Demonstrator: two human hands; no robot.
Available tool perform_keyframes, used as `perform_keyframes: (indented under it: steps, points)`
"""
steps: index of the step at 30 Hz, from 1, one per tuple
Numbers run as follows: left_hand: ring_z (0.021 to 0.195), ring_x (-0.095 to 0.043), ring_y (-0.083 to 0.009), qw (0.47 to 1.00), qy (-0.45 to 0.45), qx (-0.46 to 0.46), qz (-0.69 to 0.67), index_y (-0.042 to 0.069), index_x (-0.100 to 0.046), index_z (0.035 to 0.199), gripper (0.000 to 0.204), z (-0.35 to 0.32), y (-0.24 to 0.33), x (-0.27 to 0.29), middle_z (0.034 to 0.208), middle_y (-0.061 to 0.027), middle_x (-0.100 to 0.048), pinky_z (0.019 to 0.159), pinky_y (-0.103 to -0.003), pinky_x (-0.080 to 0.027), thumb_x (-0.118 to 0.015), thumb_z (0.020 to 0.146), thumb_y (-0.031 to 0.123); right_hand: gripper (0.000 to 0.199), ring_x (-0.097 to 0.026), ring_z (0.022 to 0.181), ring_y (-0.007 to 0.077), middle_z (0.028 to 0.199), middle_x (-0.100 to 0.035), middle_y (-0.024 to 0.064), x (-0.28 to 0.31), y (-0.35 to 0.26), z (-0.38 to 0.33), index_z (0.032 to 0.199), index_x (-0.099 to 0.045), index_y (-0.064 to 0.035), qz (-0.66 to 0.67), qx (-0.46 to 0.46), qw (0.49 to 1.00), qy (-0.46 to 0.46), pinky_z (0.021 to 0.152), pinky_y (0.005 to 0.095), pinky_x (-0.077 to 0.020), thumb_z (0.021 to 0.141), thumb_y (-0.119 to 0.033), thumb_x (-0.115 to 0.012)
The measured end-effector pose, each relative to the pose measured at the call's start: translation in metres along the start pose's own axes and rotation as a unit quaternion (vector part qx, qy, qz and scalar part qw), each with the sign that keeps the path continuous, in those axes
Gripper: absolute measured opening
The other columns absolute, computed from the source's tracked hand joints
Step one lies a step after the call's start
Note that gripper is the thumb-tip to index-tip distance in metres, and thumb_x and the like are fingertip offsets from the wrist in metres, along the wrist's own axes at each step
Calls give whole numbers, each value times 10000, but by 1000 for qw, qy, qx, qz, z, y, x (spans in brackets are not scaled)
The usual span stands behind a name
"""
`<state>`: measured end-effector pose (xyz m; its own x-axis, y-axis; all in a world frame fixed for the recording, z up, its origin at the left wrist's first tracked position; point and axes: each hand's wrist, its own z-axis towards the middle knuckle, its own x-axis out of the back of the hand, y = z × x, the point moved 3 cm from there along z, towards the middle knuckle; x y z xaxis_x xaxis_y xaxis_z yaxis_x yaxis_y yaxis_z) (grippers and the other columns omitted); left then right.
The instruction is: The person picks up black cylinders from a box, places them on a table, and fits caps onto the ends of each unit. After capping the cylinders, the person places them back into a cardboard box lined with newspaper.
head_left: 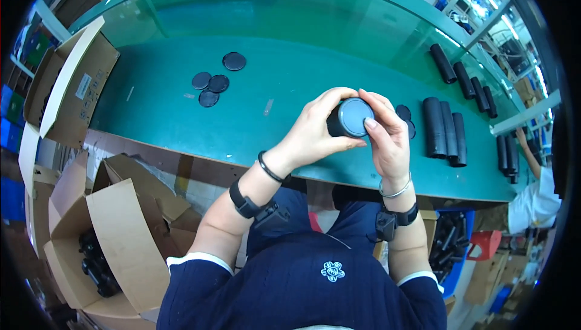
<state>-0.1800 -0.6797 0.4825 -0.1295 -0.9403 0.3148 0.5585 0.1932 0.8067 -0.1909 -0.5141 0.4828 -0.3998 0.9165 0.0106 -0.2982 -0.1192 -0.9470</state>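
Over the near middle of the green table, my left hand (321, 125) wraps round a black tube (333, 123), seen nearly end-on. A round dark cap (356, 116) with a shiny grey-blue face covers the tube's upper end. My right hand (389, 138) grips the cap's rim from the right, its thumb on the edge and its fingers curled along the far side. How far the cap sits on the tube cannot be told. Behind my right hand lie two black discs (403, 113), partly hidden. More black discs (219, 83) are left of centre, some overlapping.
Black tubes (433, 127) lie in groups at the right. An open carton (91, 88) stands at the table's left end. Below it, another carton (130, 239) holds black parts. A blue bin (466, 224) of black pieces is at lower right, near another person's arm (530, 154).
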Motion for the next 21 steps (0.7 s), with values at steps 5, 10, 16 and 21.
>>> perform_keyframes:
  steps: [5, 10, 16, 21]
  points:
    - [1116, -581, -267, 997, 77, 3, -28, 22, -414, 1305, 767, -23, -3, -15, 1196, -138, -567, 949, -357, -458, -842, 680, 143, 713, -425, 1301, 227, 1377, -447, 133, -20, -11, -12, 1378, -426, 40, -16, 32, 999, -31, 1076, 347, -354, 731, -30, -719]
    - [1047, -624, -294, 997, 76, -20, 17, 4, -457, 1255, 659, -20, -3, -14, 1126, -162, -613, 890, -358, -491, -789, 690, 74, 713, -567, 1153, 204, 1255, -573, 152, -26, -3, -16, 1326, -500, -8, -139, 74, 986, 62, 973, 319, -456, 690, -77, -814]
    - [1018, -623, -336, 999, 34, 24, 29, 2, -474, 1192, 547, 16, -13, -9, 1086, -189, -618, 861, -377, -502, -706, 702, 76, 649, -617, 1033, 171, 1152, -620, 98, -10, -3, 11, 1294, -503, 11, -86, -7, 992, 90, 890, 288, -508, 720, -43, -800]
    - [1040, -597, -366, 995, 35, 78, -59, 13, -443, 1189, 530, 30, -23, -16, 1108, -208, -588, 864, -397, -500, -694, 730, 94, 614, -583, 1091, 169, 1166, -603, 89, 6, -1, 20, 1282, -499, 21, -42, -7, 996, 80, 878, 278, -507, 746, -42, -790]
